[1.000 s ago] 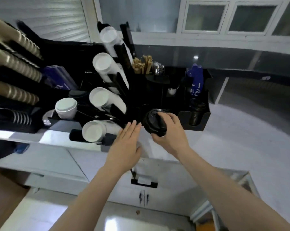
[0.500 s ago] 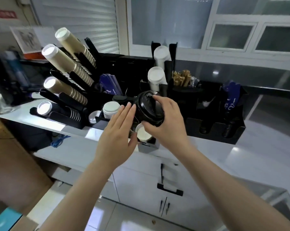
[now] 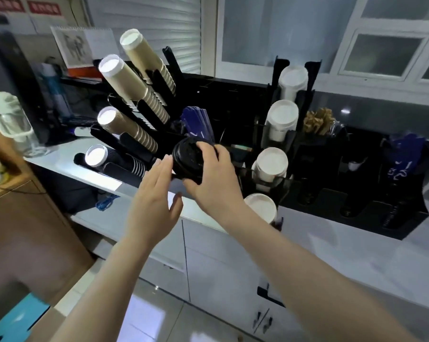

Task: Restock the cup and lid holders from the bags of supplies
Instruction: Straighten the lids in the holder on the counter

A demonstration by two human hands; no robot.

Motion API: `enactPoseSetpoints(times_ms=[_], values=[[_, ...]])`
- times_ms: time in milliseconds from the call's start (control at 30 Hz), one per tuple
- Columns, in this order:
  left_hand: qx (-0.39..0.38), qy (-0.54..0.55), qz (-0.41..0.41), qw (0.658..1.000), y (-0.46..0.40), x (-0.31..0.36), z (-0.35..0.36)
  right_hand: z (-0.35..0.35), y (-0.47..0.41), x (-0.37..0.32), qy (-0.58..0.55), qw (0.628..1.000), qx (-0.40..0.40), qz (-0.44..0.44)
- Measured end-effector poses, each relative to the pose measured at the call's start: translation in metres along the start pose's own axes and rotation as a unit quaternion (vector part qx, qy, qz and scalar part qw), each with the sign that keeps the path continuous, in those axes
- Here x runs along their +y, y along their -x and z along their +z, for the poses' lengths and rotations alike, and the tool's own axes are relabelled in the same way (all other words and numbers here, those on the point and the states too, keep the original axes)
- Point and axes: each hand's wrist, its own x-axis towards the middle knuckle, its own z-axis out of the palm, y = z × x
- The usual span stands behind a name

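1. The fingers (image 3: pixel 203 146) of the right hand (image 3: pixel 214 178) curl over the top edge of a stack of black lids (image 3: pixel 187 160), with the thumb under its lower edge, so the stack is pinched at mid-frame, just in front of the black holder rack (image 3: pixel 233 99) on the counter (image 3: pixel 332 245).
2. The left hand (image 3: pixel 151 206) is flat, its fingers straight and close together, the tips touching or nearly touching the stack's left rim; the blur there leaves it unclear whether they truly make contact.
3. How many lids are in the stack cannot be told; it looks like several nested together.
4. Step in hand, as I judge it: squaring up the lids before seating them in a lid slot. To do it well, keep the right-hand pinch firm but not crushing, use the flat left palm as a stop to align the rims, and tilt the stack to match the slot's slope before letting go.
5. Around the hands: tan ribbed cups (image 3: pixel 134 77) slant in the holders at upper left, and white cups (image 3: pixel 281 117) fill the column right of centre.
6. Risk: loose nested lids may fan out and drop onto the counter if the pinch relaxes early.
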Motion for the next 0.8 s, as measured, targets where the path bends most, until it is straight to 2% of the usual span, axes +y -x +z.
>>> enactPoseSetpoints(times_ms=[133,400,633,800], values=[[-0.001,0.049,0.007,0.999,-0.018,-0.049,0.01,0.039,-0.021,0.0,0.011,0.999,0.022,0.036],[-0.145,0.153,0.054,0.976,-0.052,-0.126,0.047,0.102,-0.026,0.027,0.063,0.967,0.113,0.217],[-0.207,0.178,0.029,0.962,-0.088,-0.15,0.081,0.121,-0.031,0.053,0.117,0.93,0.164,0.307],[-0.219,0.193,-0.011,0.956,-0.109,-0.163,0.107,0.124,-0.051,0.081,0.189,0.913,0.152,0.328]])
